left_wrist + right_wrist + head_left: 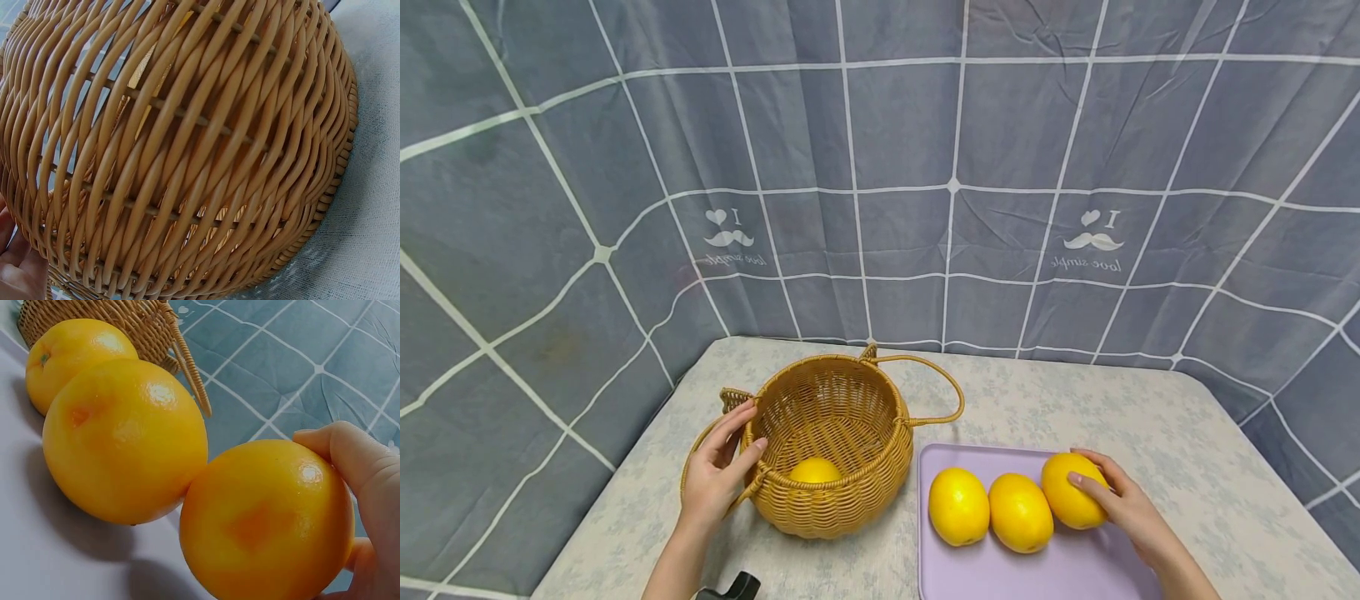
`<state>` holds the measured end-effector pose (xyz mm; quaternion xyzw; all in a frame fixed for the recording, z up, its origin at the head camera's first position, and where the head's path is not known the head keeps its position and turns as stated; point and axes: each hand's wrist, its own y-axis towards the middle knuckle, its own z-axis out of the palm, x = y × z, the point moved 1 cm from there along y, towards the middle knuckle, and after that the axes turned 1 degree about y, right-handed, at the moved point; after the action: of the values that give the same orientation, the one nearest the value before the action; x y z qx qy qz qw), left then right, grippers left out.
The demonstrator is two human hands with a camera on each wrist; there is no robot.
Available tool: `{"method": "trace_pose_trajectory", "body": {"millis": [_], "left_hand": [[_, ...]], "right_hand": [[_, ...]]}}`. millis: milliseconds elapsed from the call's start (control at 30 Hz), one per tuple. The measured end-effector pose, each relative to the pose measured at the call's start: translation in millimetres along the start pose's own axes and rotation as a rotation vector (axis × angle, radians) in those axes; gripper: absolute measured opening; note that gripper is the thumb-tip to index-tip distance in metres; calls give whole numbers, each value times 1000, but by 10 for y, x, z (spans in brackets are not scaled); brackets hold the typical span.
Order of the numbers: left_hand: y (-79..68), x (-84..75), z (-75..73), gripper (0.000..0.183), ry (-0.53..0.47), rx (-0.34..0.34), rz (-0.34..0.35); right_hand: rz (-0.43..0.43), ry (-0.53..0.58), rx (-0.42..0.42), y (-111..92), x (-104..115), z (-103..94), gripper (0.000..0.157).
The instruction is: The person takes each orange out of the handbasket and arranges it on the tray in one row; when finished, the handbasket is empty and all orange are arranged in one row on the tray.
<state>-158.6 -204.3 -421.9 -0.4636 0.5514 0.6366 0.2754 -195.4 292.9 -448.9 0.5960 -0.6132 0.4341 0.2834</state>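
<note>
A round wicker basket (pixel 831 508) with two loop handles stands on the table, one yellow-orange orange (pixel 815 471) lying inside it. My left hand (pixel 718 475) grips the basket's left rim; in the left wrist view the woven side fills most of the picture and only part of the hand shows at the lower left. My right hand (pixel 1138 521) holds the rightmost orange (pixel 269 519) between thumb and fingers, over the purple tray (pixel 1037 575). Beside it sit a middle orange (pixel 1021 512) and a left orange (pixel 958 506). The held orange touches or nearly touches the middle one.
The table (pixel 1060 400) has a pale floral cloth. Behind and to the left hangs a grey-blue checked curtain (pixel 895 233). One basket handle (pixel 951 392) sticks out to the right above the tray's back left corner. A black object (pixel 741 586) shows at the bottom edge near my left wrist.
</note>
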Motion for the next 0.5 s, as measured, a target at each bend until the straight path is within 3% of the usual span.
{"method": "trace_pose_trajectory", "body": {"millis": [300, 500], "left_hand": [[-2, -6, 5, 42, 2, 6, -23], [-8, 2, -1, 42, 0, 10, -22]], "right_hand": [[27, -75, 34, 18, -53, 10, 65], [-6, -72, 51, 33, -99, 33, 62]]}}
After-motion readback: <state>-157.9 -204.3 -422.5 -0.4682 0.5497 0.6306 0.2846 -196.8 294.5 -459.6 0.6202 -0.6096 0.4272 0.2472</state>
